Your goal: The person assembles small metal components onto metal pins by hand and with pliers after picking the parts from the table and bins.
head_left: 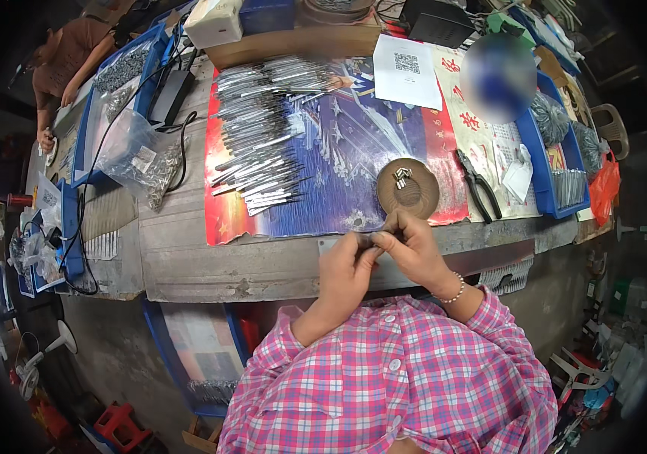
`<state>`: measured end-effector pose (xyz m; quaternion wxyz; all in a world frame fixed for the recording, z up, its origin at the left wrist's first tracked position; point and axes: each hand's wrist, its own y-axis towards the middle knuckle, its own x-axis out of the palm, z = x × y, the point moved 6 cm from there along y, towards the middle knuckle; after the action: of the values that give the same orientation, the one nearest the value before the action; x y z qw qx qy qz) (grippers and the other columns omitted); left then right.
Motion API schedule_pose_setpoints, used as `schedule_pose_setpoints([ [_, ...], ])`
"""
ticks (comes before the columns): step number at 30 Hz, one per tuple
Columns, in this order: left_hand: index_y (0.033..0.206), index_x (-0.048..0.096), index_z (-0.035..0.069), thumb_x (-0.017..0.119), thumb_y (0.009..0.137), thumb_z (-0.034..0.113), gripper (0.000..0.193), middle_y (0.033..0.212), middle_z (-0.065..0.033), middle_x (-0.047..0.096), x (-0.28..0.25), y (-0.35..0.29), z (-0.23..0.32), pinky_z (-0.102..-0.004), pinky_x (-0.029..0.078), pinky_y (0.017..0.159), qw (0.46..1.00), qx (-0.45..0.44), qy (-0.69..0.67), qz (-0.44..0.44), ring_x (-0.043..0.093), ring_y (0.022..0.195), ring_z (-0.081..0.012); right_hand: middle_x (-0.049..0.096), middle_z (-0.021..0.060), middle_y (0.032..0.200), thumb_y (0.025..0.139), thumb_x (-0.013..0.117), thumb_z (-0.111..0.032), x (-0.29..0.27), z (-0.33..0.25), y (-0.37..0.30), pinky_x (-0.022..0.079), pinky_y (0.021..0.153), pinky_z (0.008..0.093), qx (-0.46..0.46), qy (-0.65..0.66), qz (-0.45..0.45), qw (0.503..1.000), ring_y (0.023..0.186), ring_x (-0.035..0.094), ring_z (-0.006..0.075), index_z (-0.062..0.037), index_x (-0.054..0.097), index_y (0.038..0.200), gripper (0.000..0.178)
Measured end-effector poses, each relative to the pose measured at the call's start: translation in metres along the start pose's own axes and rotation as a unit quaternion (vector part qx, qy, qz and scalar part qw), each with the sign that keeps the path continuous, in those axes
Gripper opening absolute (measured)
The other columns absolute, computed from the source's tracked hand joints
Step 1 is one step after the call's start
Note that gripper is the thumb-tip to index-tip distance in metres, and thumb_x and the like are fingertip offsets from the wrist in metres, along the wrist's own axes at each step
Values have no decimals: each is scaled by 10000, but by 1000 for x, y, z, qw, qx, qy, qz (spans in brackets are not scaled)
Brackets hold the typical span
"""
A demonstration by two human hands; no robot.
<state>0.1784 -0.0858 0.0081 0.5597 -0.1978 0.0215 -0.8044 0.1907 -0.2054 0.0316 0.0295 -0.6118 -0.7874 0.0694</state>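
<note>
Small piece: judged to sit between the meeting fingertips, just on the near side of the dish; hidden, kind cannot be told.
Left hand [342, 268]: near side of the dish, toward its left; thumb and forefinger pressed together, apparently pinching the piece.
Right hand [416, 256]: just below the dish; thumb and forefinger drawn together, meeting the left fingertips.
Step in hand: judged to be two-handed fingertip work on one small part.
Next move: seems to call for a steady pinch and fine finger control.
Dish [423, 197]: round, brown; landmark.
Metal bits [402, 178]: small, shiny, inside the dish.
Poster [331, 208]: under the dish.
Pliers [470, 173]: dark-handled, right of the dish.
Metal sticks [255, 113]: heaped, left of the dish, well apart.
</note>
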Motion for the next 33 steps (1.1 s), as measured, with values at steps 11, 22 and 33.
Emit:
schedule_pose_setpoints([
  [11,868,517,26,572,864,92,85,738,-77,588,13,-9,-13,-269,460,514,928,-164,-319,-98,569,584,-149,512,15,760,814,633,-78,6,-8,1,395,575,202,43,214,-107,970,667,482,66,-10,513,802,138],
  [22,900,536,34,580,862,108,94,739,-76,597,6,-7,-13,-255,450,502,943,-124,-290,-105,564,560,-150,522,39,773,831,613,-110,2,-10,2,423,610,226,42,205,-90,974,677,499,95,-8,526,840,134],
  [33,892,534,38,555,868,52,34,747,-52,592,-7,0,-3,-256,470,520,999,26,-5,21,576,592,-134,519,22,709,835,604,-107,1,-11,2,411,574,228,-55,-84,52,994,662,513,73,2,500,777,161],
])
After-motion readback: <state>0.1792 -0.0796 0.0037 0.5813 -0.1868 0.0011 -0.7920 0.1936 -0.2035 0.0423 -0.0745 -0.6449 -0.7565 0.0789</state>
